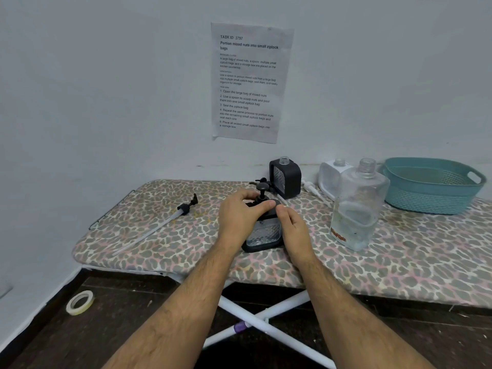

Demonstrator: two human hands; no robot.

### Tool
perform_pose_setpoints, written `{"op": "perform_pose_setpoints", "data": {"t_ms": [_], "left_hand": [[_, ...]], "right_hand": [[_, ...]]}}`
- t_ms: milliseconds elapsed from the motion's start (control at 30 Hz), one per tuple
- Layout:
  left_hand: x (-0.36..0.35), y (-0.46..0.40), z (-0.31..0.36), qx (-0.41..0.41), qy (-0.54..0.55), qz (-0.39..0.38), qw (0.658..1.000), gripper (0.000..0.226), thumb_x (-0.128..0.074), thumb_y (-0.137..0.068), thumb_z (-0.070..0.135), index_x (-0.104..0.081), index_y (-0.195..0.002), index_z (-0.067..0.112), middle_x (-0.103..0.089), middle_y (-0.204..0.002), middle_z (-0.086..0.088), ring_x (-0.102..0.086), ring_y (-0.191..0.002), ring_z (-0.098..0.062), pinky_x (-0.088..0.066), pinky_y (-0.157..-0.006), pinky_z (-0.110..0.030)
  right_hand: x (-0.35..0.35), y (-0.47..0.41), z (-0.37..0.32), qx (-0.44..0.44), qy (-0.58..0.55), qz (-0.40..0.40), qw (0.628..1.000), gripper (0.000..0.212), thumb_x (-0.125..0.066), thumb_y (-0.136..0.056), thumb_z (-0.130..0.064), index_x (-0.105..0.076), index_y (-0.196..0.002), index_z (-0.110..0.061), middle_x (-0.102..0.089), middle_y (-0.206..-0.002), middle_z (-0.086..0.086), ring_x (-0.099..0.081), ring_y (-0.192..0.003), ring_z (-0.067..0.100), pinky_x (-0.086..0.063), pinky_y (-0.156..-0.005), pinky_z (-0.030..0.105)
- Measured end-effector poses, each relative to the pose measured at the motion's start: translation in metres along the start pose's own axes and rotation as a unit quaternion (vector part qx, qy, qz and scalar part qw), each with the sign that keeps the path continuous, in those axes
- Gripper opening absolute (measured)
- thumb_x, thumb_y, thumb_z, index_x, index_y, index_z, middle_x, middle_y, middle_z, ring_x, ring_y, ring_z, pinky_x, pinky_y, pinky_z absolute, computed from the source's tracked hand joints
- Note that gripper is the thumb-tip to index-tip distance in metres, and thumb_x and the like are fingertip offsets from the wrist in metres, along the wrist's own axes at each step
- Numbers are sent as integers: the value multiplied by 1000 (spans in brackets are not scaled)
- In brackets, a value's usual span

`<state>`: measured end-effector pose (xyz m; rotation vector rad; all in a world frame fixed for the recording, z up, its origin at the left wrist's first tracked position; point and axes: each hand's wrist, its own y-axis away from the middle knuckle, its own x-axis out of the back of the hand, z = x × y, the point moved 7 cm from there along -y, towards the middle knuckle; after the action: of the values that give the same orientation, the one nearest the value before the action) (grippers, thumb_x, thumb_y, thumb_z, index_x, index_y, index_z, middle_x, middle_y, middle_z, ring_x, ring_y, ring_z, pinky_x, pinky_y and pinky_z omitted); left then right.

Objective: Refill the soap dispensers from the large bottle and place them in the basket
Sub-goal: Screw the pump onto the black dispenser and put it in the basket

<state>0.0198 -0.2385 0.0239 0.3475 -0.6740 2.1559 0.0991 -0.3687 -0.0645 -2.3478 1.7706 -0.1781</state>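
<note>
Currently gripping black-framed dispenser [263, 233] with diamond-textured clear glass, upright on leopard-print board [159, 235]: left hand [238, 217] curled over black pump top, right hand [294, 227] curled round right side. Clear large bottle [358, 209] just right; teal ribbed basket [431, 187] beyond.

- A paper sheet [250, 82] taped to the wall is headed "TASK ID: 3797".
- Its bold title reads "Portion mixed nuts into small ziplock bags".
- Numbered steps follow, starting "1 Open the large bag of mixed nuts" and "3 Seal the ziplock bag".
</note>
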Motion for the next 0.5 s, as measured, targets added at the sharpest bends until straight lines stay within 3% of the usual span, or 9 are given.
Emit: {"op": "perform_pose_setpoints", "data": {"t_ms": [100, 233, 333, 433, 500], "left_hand": [[-1, -1, -2, -9, 21, -12, 1000, 28, -82, -73, 39, -72, -94, 25, -65, -87, 22, -56, -84, 12, -41, -77, -10], [-2, -4, -2, -39, 16, -52, 998, 29, -76, -81, 35, -74, -104, 18, -72, -102, 11, -63, -96, 0, -47, -88, -21], [-5, -7, -2, -50, 6, -115, 992, 19, -70, -87, 29, -73, -104, 18, -71, -100, 11, -64, -95, -1, -48, -86, -24], [-6, -10, -2, -43, -8, -145, 988, 27, -67, -90, 32, -69, -112, 16, -69, -108, 7, -63, -101, -7, -49, -94, -33], [-6, -7, 0, -45, -14, -141, 989, 31, -70, -88, 34, -69, -113, 17, -69, -108, 10, -62, -101, -3, -49, -94, -29]], "right_hand": [[1, 1, 0, 0, -1, 2, 1000, 34, -52, -97, -46, -71, -104, -20, -73, -97, -1, -68, -91, 14, -56, -84, 36], [-1, 2, -1, 5, -2, -2, 1000, 34, -50, -98, -46, -71, -104, -20, -73, -96, -1, -69, -91, 15, -56, -83, 36], [-1, 3, -2, 1, -3, -2, 1000, 37, -50, -96, -49, -71, -103, -20, -73, -95, 0, -69, -90, 17, -56, -81, 36], [-1, 3, -2, -2, 4, -4, 1000, 34, -50, -99, -45, -71, -103, -19, -73, -95, 1, -69, -89, 18, -56, -80, 35], [-1, 4, -3, 0, 6, -3, 1000, 34, -49, -100, -44, -71, -103, -18, -73, -94, 1, -68, -89, 18, -55, -78, 33]]}}
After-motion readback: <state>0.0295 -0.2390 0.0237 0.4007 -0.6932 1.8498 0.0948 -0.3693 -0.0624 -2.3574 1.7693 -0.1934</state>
